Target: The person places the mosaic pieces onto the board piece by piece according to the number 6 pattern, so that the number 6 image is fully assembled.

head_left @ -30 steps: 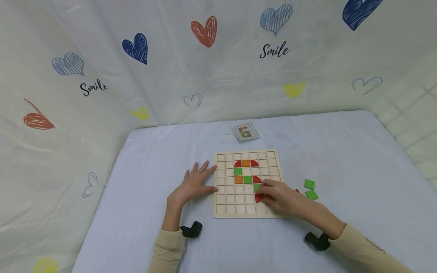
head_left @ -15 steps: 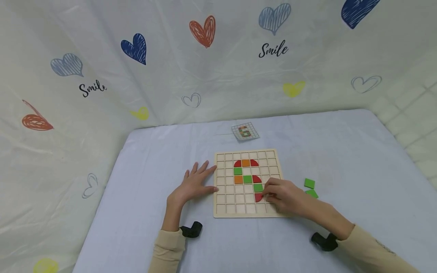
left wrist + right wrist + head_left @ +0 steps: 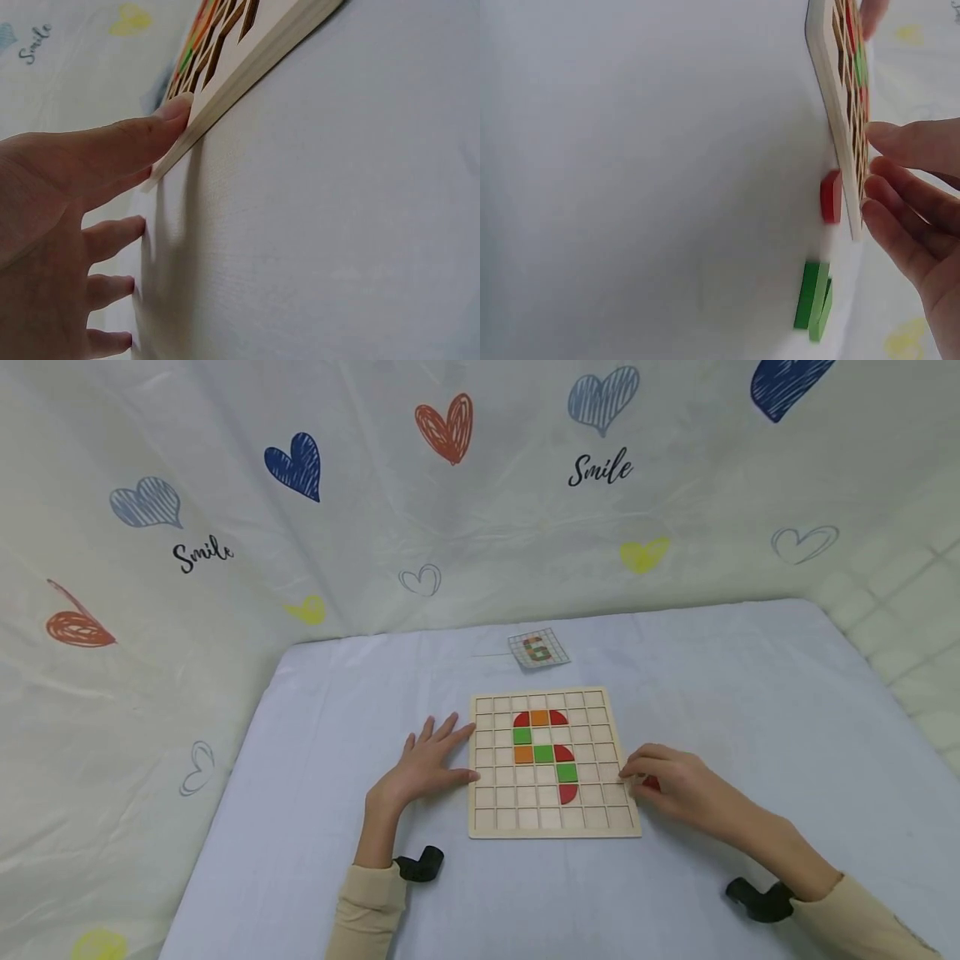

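Grid board (image 3: 551, 822) under flat, spread left hand (image 3: 423, 768); right hand (image 3: 675, 785) loosely curled over red piece (image 3: 830, 196); "Smile" backdrop (image 3: 600, 468).

blue-clothed table (image 3: 315, 718), wooden grid board (image 3: 551, 827), card (image 3: 537, 649), seemingly red piece (image 3: 830, 196)

A square wooden grid board (image 3: 553, 827) is lying mid-bench (image 3: 712, 693), a small paper pattern card (image 3: 538, 650) behind it, a red wooden piece (image 3: 830, 196) just right, two green square tiles (image 3: 814, 299) beyond.

My left hand (image 3: 423, 766) lies flat, fingers spread, at the board's (image 3: 550, 825) left edge. My right hand (image 3: 671, 781) rests loosely curled at its right edge.
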A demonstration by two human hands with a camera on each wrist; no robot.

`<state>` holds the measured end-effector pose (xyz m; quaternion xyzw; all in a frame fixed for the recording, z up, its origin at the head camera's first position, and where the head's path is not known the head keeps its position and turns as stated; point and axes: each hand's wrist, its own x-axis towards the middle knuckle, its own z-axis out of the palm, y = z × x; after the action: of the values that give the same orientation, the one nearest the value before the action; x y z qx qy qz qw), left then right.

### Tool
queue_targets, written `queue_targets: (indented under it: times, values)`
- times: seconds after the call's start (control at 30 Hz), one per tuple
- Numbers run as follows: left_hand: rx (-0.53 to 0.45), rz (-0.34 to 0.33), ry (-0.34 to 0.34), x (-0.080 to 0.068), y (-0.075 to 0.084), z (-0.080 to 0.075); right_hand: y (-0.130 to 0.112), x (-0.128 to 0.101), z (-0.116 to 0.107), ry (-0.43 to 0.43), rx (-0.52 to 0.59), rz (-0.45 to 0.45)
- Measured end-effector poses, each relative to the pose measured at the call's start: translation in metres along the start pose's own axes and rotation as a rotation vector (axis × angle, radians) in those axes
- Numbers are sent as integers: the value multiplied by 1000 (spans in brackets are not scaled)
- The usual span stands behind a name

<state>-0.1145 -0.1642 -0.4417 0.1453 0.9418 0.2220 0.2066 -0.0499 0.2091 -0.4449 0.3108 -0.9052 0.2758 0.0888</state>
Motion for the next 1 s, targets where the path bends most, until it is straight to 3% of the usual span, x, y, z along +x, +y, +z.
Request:
queue_targets:
  times: [0.5, 1.0]
  values:
    - [6, -2, 8, 1, 1, 2, 21, -33, -18, 29, -183, 49]
    - [-4, -2, 7, 0, 0, 1, 28, -41, -19, 6, -165, 114]
